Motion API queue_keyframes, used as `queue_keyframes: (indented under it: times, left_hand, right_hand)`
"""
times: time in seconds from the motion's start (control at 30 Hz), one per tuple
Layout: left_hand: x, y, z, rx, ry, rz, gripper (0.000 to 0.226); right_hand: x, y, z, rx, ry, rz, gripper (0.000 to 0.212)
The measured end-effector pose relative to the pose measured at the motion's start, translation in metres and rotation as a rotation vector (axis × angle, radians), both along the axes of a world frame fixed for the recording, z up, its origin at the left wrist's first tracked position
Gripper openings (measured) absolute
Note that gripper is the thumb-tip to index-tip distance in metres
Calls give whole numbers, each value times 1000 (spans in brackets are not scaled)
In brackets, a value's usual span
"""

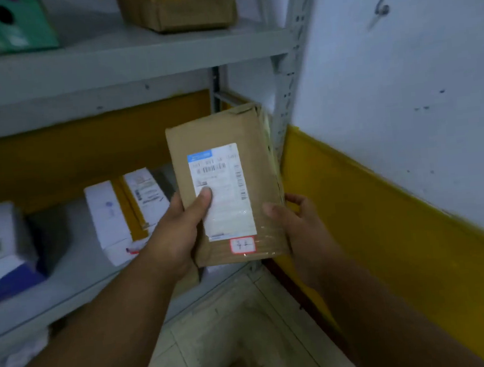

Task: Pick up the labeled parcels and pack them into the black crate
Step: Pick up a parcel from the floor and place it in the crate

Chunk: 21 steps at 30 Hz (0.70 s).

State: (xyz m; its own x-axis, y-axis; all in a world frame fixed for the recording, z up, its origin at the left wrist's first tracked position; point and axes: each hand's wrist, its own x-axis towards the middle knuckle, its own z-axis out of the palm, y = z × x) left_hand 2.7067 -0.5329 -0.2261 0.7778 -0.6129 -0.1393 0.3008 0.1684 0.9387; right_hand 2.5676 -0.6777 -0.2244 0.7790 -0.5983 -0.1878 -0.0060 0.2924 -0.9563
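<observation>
A flat brown parcel (pixel 218 132) with a white shipping label and a small red-edged sticker is held up in front of the shelf, label facing me. My left hand (pixel 177 234) grips its lower left edge, thumb pressed on the label. My right hand (pixel 295 225) grips its lower right edge, thumb on the front and fingers behind. The black crate is not in view.
A grey metal shelf (pixel 122 61) stands at the left. Its lower level holds white parcels (pixel 111 219) and a white and blue box (pixel 2 250). A brown parcel (pixel 179 6) and a green box (pixel 1 26) sit above. A white and yellow wall (pixel 384 199) is close on the right.
</observation>
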Motion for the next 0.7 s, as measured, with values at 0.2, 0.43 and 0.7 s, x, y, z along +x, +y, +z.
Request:
queue_keyframes:
  times: [0.2,0.43,0.7]
  left_hand:
    - [-44,73,-6,176,-189,298,35]
    - [-90,203,7,312,-176,685,37]
    - [-158,400,-9,427,-193,988,31]
  right_hand:
    - [27,50,-15,-361,73,251,45]
    - [37,175,-25,-567,0,534,26]
    - [21,380,-21,-729,-53,707,17]
